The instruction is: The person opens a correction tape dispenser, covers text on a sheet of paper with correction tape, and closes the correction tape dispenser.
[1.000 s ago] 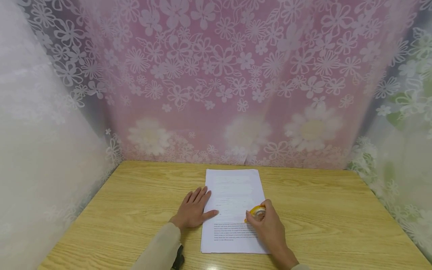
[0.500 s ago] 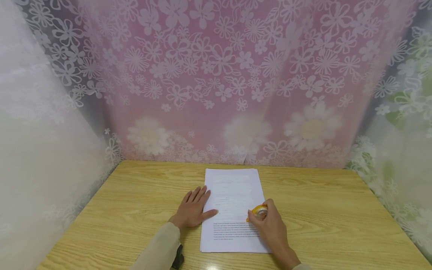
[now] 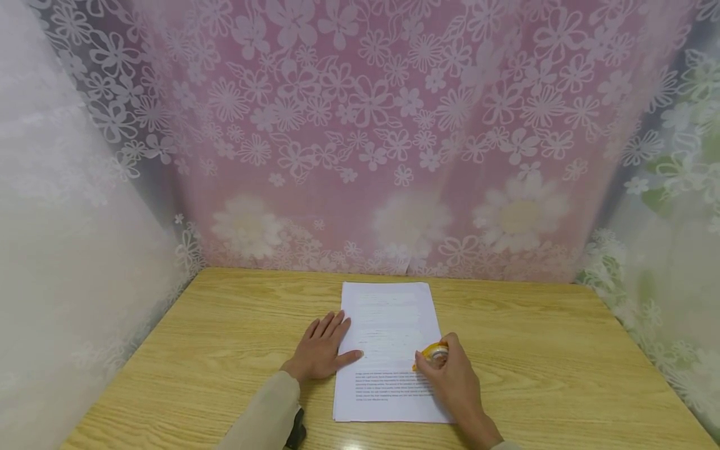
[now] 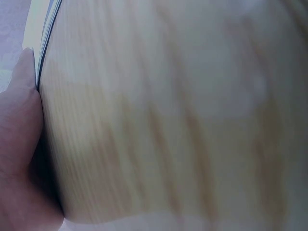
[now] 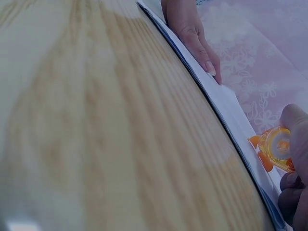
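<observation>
Curtained work nook, home or office unclear, wood-grain table (image 3: 540, 356), pink floral curtain (image 3: 360, 137), pale side curtains (image 3: 67, 250)

Wood-grain table (image 3: 557, 356), stack of printed white sheets (image 3: 388, 312) flat on it

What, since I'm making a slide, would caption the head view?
Left hand touching printed papers, right hand holding an orange tape dispenser over them.

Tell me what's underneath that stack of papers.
The stack of papers rests on the wood-grain table, which shows around it. In the right wrist view a dark band runs along one edge, possibly shadow. The surface directly beneath is covered, so anything there is hidden.
</observation>
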Motion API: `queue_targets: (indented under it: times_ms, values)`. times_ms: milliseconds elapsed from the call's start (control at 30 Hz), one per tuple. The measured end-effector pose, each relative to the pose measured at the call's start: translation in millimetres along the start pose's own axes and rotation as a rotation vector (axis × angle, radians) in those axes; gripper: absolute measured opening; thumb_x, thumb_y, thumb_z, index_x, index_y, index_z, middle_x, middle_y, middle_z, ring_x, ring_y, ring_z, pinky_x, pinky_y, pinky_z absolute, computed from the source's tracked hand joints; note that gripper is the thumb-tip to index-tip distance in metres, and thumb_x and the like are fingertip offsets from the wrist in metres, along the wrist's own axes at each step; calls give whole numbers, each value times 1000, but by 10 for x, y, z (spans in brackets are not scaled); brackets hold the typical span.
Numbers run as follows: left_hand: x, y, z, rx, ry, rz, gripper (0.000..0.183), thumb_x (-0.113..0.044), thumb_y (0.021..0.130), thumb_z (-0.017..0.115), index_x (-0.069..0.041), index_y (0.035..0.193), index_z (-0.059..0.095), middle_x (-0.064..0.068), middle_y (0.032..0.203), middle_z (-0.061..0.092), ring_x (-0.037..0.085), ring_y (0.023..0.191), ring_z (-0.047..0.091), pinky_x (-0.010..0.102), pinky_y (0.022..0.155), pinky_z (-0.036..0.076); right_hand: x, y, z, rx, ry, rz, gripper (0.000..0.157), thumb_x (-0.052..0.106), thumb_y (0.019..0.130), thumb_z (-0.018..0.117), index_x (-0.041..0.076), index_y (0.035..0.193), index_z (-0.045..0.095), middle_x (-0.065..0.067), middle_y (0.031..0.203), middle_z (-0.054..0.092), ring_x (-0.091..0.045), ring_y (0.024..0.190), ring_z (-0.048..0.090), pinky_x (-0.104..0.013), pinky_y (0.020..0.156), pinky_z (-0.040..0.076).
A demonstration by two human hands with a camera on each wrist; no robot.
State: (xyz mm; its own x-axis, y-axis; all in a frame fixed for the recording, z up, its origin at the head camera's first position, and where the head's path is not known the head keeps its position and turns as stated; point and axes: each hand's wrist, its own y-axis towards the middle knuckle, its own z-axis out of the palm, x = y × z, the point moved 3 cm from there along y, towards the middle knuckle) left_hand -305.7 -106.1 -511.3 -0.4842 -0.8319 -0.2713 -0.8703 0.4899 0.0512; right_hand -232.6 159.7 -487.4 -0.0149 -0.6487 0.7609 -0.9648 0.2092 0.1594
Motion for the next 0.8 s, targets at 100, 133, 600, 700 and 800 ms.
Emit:
queue_targets:
  times_ms: [100, 133, 600, 700, 800]
  values:
    - [-7, -6, -12, 1, -7, 3, 86, -72, 91, 31, -13, 153, 25, 5, 158, 15, 25, 144, 10, 49, 113, 8, -4, 1, -4, 8, 5, 7, 40, 33, 83, 74, 8, 99, 48, -4, 81, 57, -15, 62, 49, -29, 48, 40]
    - [-9, -8, -14, 3, -7, 4, 86, -72, 91, 31, -13, 153, 25, 5, 158, 15, 25, 144, 10, 49, 113, 8, -4, -1, -8, 12, 6, 9, 40, 33, 83, 74, 8, 99, 48, -4, 81, 57, -15, 62, 49, -29, 48, 40]
    - [-11, -10, -26, 8, -1, 1, 86, -72, 91, 30, -13, 153, 23, 4, 158, 14, 24, 144, 9, 49, 113, 7, -28, 11, -78, 18, -25, 9, 43, 36, 83, 74, 7, 102, 48, -4, 85, 60, -15, 67, 53, -30, 50, 42]
    - [-4, -11, -21, 9, 3, 0, 86, -72, 91, 30, -14, 153, 23, 4, 158, 14, 24, 144, 9, 48, 113, 7, -27, 15, -86, 23, -27, 10, 43, 36, 83, 73, 7, 102, 48, -5, 85, 60, -15, 67, 53, -30, 51, 42]
    - [-1, -6, -17, 9, 7, -2, 86, -73, 90, 29, -14, 153, 23, 4, 158, 14, 24, 144, 9, 48, 113, 7, -23, 15, -94, 33, -24, 12, 43, 36, 84, 73, 6, 101, 47, -5, 85, 59, -15, 66, 52, -30, 50, 42]
